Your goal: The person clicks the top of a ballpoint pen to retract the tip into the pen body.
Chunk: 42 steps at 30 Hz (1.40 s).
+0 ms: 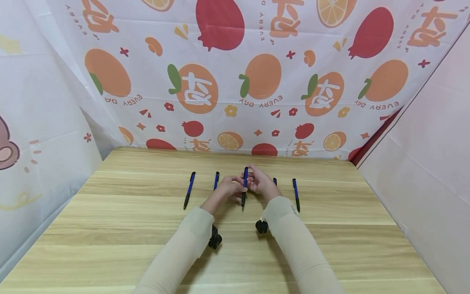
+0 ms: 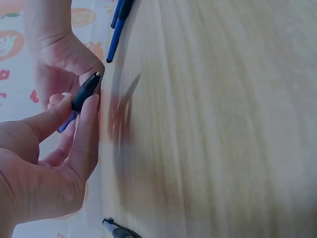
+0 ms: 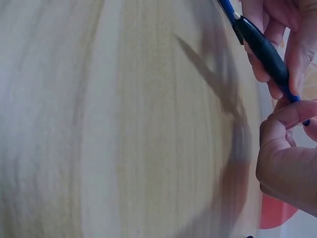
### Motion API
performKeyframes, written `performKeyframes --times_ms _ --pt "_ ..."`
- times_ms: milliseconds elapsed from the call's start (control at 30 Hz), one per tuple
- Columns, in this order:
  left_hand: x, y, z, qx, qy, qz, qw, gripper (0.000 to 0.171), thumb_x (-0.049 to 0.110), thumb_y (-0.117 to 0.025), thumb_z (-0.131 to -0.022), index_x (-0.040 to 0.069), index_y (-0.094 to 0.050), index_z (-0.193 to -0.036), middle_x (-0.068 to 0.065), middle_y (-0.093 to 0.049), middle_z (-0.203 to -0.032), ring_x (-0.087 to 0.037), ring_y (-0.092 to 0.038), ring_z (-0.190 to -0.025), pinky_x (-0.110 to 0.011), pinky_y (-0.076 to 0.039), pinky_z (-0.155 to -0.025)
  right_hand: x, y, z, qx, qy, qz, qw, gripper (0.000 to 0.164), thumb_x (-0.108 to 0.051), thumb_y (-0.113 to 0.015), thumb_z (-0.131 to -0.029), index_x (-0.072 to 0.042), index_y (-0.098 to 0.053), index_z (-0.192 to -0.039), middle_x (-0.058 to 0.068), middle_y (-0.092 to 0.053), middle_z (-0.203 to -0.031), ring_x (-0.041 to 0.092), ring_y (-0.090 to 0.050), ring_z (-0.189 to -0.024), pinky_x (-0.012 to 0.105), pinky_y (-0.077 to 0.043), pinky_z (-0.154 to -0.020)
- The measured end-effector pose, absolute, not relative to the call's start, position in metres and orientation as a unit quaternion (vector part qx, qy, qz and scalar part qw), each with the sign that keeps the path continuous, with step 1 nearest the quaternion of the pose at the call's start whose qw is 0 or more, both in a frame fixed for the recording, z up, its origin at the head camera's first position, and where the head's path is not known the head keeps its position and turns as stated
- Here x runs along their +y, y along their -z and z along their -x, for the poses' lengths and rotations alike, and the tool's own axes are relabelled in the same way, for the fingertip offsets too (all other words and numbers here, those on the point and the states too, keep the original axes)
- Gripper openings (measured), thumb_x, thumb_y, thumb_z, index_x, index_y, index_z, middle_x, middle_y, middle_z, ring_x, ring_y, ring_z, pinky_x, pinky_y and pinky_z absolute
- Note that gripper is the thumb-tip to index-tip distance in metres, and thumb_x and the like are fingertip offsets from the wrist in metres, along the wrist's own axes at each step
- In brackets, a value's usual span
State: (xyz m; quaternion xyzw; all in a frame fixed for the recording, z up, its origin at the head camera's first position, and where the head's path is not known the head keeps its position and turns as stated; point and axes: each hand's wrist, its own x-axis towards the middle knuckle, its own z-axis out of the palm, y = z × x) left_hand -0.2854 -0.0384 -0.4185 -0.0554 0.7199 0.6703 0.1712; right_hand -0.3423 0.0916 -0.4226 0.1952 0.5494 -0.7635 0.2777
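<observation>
The words "EVERY DAY" repeat across the patterned cloth (image 1: 231, 122) behind the worktop (image 1: 330, 253), some set on a curve beneath printed oranges, one cut short to "EVERY DA"; large brush-like characters stand beside them in orange, or in white upon the fruit. Small dark lettering (image 1: 295, 210) marks the cuff of the right sleeve (image 1: 304, 249), too small to read.

The held pen (image 1: 245, 177), blue with a black lower section, is raised above the worktop between the two hands, its metal point out and turned toward the person. The left hand (image 1: 231, 188) has its grip clamped on the black section, thumb against fingers. The right hand (image 1: 259, 180) has its grip curled about the blue upper end.

Four similar pens lie apart on the wood: the far-left pen (image 1: 189, 190), the inner-left pen (image 1: 216, 180) partly behind the left hand, the inner-right pen (image 1: 275, 181) mostly covered by the right wrist, and the far-right pen (image 1: 296, 195).

All four lie nearer the worktop's far edge, which meets the cloth. The left edge runs beside a white curtain (image 1: 44, 122), the right beside a pale panel (image 1: 433, 163). Wood extends outward from both outer pens, and toward the person between the forearms.
</observation>
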Motion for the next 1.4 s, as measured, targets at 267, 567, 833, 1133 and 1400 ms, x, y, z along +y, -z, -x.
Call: performKeyframes --times_ms 267,567,833,1133,1400 --pt "-0.0402 0.416 0.2841 0.708 -0.683 0.062 0.172 0.025 -0.009 -0.064 -0.079 -0.006 -0.054 -0.102 -0.015 -0.062 -0.077 -0.023 -0.061 -0.066 -0.045 -0.055 -0.067 0.0915 0.4212 0.3446 0.549 0.761 -0.2 0.282 0.035 -0.035 -0.049 -0.093 -0.002 -0.059 -0.098 0.004 -0.061 -0.081 0.009 -0.057 -0.057 0.009 -0.04 -0.044" --pt "-0.0378 0.4159 0.2834 0.7 -0.689 0.072 0.174 0.024 -0.006 -0.066 -0.08 -0.006 -0.054 -0.101 -0.011 -0.059 -0.076 -0.022 -0.059 -0.067 -0.046 -0.054 -0.07 0.0907 0.4218 0.3469 0.56 0.751 -0.198 0.288 0.036 -0.035 -0.052 -0.091 -0.002 -0.061 -0.098 0.002 -0.062 -0.075 0.004 -0.047 -0.05 0.009 -0.038 -0.043" --pt "-0.0339 0.416 0.2827 0.715 -0.673 0.083 0.169 0.02 -0.005 -0.065 -0.082 -0.007 -0.056 -0.101 -0.01 -0.059 -0.077 -0.022 -0.06 -0.067 -0.045 -0.054 -0.071 0.0911 0.4197 0.3458 0.578 0.741 -0.197 0.28 0.036 -0.036 -0.053 -0.09 -0.002 -0.063 -0.094 0.004 -0.063 -0.081 0.004 -0.044 -0.052 0.01 -0.039 -0.045" --pt "-0.0317 0.418 0.2818 0.732 -0.656 0.105 0.15 0.016 -0.005 -0.066 -0.081 -0.006 -0.058 -0.094 -0.011 -0.058 -0.076 -0.022 -0.057 -0.061 -0.044 -0.055 -0.067 0.0883 0.4191 0.3441 0.581 0.738 -0.194 0.283 0.035 -0.036 -0.055 -0.089 -0.002 -0.062 -0.093 0.004 -0.062 -0.075 0.006 -0.045 -0.051 0.013 -0.041 -0.045" --pt "-0.0312 0.4191 0.2823 0.727 -0.661 0.103 0.158 0.017 -0.005 -0.067 -0.081 -0.006 -0.057 -0.095 -0.011 -0.058 -0.076 -0.022 -0.057 -0.061 -0.043 -0.055 -0.066 0.0888 0.421 0.3434 0.579 0.741 -0.197 0.278 0.039 -0.032 -0.055 -0.087 0.0 -0.06 -0.107 0.004 -0.062 -0.079 0.005 -0.044 -0.05 0.012 -0.039 -0.043"
